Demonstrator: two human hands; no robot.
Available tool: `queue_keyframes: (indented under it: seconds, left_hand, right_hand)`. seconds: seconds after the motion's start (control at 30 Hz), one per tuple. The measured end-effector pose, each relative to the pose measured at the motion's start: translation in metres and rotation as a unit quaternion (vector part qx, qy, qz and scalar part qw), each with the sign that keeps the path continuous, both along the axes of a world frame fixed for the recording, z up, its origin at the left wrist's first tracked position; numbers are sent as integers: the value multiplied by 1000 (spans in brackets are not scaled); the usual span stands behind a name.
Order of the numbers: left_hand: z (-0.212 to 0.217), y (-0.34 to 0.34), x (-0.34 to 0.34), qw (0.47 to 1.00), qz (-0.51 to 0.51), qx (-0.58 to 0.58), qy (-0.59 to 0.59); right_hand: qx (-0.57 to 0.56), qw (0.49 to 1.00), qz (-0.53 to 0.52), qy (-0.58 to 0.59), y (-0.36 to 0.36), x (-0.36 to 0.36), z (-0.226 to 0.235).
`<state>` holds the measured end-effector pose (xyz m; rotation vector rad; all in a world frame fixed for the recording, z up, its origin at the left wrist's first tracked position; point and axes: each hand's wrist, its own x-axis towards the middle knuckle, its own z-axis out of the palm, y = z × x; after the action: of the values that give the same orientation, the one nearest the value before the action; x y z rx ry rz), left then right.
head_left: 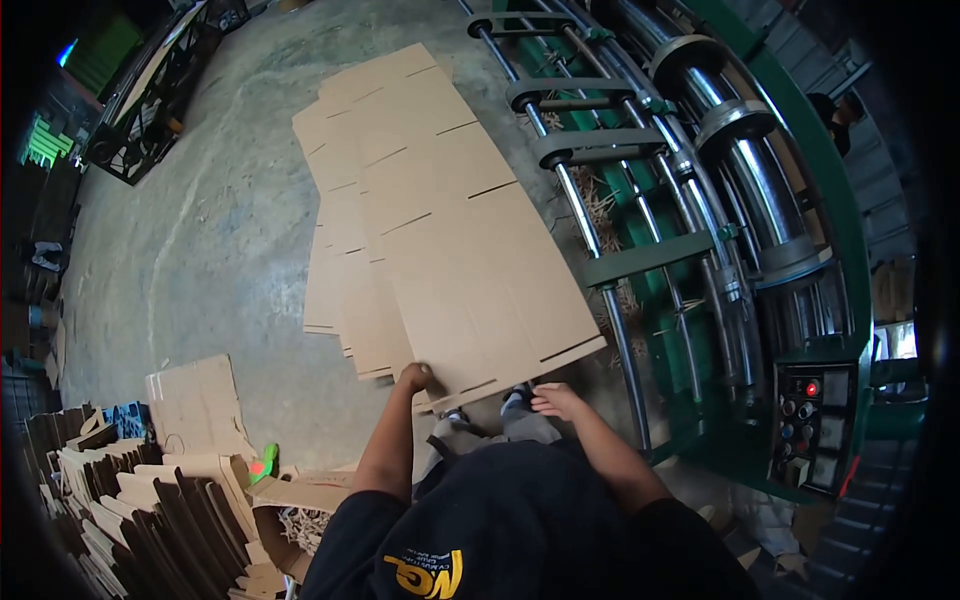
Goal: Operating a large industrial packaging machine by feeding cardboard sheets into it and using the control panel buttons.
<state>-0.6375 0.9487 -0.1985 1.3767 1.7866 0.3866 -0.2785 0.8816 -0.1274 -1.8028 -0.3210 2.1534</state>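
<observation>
Cardboard sheets (440,220) on floor (200,240), left of machine (720,200).

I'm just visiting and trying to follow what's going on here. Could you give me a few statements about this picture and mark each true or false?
1. The left hand grips the near edge of the top cardboard sheet. True.
2. The sheets lie on a wooden table. False: they lie on the concrete floor.
3. A green machine with metal rollers stands to the person's right. True.
4. The right hand holds a knife. False: it holds no tool and is at the sheet's edge.

Machine rails (600,270) right, bare floor (200,260) left
</observation>
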Motion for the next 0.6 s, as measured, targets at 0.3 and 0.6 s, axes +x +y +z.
queue_keyframes:
  seconds: [0.3, 0.6]
  left_hand:
    - [-63, -110, -25, 965, -137, -222, -3]
    - [-77, -127, 7, 952, -163, -255, -50]
  right_hand:
    - [-5, 970, 29, -240, -67, 65, -11]
    - [-72, 955, -43, -284, -106, 134, -36]
